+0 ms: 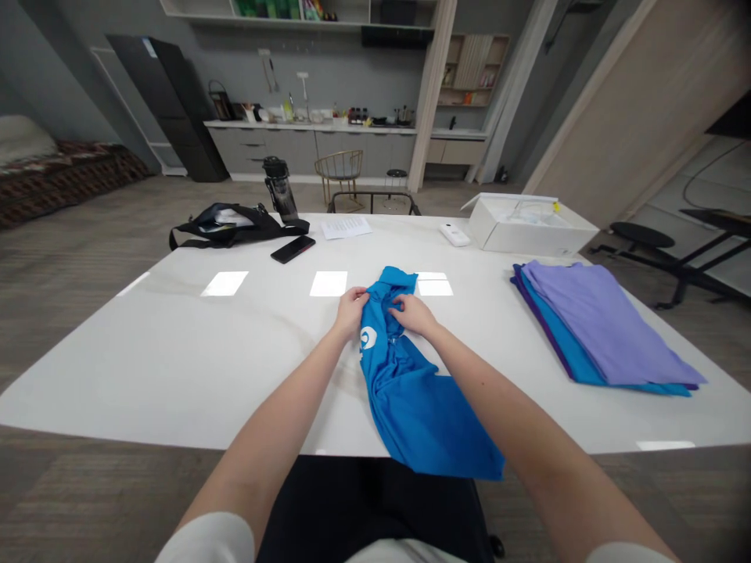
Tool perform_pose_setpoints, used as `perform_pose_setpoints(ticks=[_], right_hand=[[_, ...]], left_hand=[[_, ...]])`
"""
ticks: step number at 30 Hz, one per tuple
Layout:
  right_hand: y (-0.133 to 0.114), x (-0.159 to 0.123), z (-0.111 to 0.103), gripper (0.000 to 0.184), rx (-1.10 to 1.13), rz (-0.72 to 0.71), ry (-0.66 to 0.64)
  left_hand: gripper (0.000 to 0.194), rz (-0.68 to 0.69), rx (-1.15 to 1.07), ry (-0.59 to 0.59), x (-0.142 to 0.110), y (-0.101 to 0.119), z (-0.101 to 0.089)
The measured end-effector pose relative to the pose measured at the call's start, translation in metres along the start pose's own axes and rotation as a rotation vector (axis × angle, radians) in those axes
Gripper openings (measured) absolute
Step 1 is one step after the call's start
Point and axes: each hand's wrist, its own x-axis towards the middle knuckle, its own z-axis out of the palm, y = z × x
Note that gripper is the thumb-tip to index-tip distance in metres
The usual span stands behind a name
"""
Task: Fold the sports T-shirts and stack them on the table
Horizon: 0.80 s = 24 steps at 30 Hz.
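A crumpled blue T-shirt [419, 407] with a white print lies on the white table in front of me, its lower part hanging over the near edge. My left hand [352, 310] pinches the shirt's left edge near the top, fingers closed on the fabric. Across from it, my right hand [412, 313] grips the bunched cloth on the right side with thumb and fingers together. Folds hide part of the print. To the right rests a stack of flat shirts, with a lavender shirt [604, 320] on top of blue and dark purple ones.
The white table [176, 367] carries a black bag [235, 227], a dark bottle [282, 191], a phone [293, 249], a paper sheet [346, 227], a small white device [454, 234] and a white box [528, 227]. A gold chair [340, 166] stands beyond.
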Motion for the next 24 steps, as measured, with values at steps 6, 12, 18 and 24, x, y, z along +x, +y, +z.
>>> perform_pose_setpoints(ticks=[6, 12, 18, 24], right_hand=[[0.015, 0.001, 0.004, 0.024, -0.060, -0.086, 0.033], [0.031, 0.015, -0.001, 0.028, 0.011, 0.030, 0.113], [0.043, 0.023, -0.003, 0.032, 0.016, 0.158, 0.114], [0.043, 0.018, -0.008, 0.027, 0.019, 0.152, 0.185]], left_hand=[[0.026, -0.194, 0.083, 0.278, 0.002, 0.010, -0.070], [0.031, 0.471, 0.942, -0.074, -0.015, 0.026, -0.034], [0.019, 0.423, 1.211, -0.451, -0.002, 0.012, 0.039], [0.010, 0.368, 0.537, -0.282, 0.010, 0.018, 0.000]])
